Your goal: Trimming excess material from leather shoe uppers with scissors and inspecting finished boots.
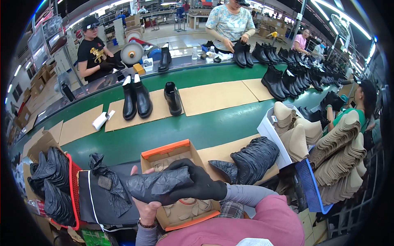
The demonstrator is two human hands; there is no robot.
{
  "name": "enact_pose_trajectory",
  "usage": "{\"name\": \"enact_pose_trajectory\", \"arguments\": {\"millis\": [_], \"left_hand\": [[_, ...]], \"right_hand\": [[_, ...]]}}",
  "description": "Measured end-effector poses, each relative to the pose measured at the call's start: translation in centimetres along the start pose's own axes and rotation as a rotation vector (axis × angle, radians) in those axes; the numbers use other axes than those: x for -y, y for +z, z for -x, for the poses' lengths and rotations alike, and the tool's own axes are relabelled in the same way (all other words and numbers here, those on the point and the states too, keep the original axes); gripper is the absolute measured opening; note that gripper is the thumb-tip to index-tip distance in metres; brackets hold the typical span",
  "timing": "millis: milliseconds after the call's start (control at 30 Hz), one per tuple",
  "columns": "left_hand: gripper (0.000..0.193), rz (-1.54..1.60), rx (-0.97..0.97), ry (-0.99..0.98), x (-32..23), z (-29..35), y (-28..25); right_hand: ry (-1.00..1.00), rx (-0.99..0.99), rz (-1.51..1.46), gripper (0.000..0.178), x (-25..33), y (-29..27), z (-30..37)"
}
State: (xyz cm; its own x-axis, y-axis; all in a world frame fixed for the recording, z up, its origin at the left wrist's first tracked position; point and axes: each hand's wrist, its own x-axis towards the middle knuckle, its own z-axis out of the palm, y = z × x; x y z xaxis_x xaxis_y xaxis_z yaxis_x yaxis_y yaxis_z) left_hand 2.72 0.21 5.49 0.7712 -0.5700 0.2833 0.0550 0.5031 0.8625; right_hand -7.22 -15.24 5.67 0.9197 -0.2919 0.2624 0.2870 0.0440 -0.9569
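Note:
A dark grey form wrapped in crinkled black paper (156,183) is held level in front of me. My left hand (144,208), bare, is closed round its left end, thumb below and fingertips showing above. My right hand (203,182), in a black glove, wraps its right end. Under both hands lies an orange-rimmed cardboard box (165,150) holding brown cardboard loops. Left of it, crumpled black paper (119,196) with a small brown block on it rests on a dark surface. To the right, a row of similar black-wrapped forms (258,160) lies on a cardboard sheet.
Black boots (137,98) stand on cardboard sheets (217,98) along the green conveyor (193,133). A red basket (73,184) stands left. A white box (262,127) and a blue basket (308,184), near stacked beige insert pieces (340,151), stand right. Several co-workers are across and beside the line.

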Motion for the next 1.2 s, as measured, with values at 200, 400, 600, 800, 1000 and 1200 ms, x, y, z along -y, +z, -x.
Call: {"name": "enact_pose_trajectory", "arguments": {"millis": [200, 400, 600, 800, 1000, 1200], "left_hand": [[0.123, 0.004, -0.134, 0.01, 1.4, 1.4, -1.5], [0.111, 0.112, -0.096, -0.04, 2.0, 1.5, -1.9], [0.086, 0.133, -0.174, 0.026, 2.4, 2.2, -2.6], [0.036, 0.131, -0.09, -0.276, 2.9, 2.7, -5.1], [0.04, 0.049, 0.177, -0.169, 0.9, 2.2, -5.3], [0.055, -0.05, 0.117, -0.068, 1.4, 1.3, -4.4]], "right_hand": [[0.138, 0.254, 0.094, 0.079, 0.8, -1.0, -1.8], [0.126, 0.254, 0.063, 0.111, 1.0, -1.3, -1.6], [-0.006, 0.066, 0.182, 0.097, -1.8, 0.8, -0.8], [-0.267, 0.122, 0.537, 0.097, -1.6, 1.9, -1.4], [0.472, 0.085, -0.153, 0.041, 0.6, 0.1, -1.7], [0.497, -0.111, -0.203, 0.026, 2.2, 1.8, -0.4]]}}
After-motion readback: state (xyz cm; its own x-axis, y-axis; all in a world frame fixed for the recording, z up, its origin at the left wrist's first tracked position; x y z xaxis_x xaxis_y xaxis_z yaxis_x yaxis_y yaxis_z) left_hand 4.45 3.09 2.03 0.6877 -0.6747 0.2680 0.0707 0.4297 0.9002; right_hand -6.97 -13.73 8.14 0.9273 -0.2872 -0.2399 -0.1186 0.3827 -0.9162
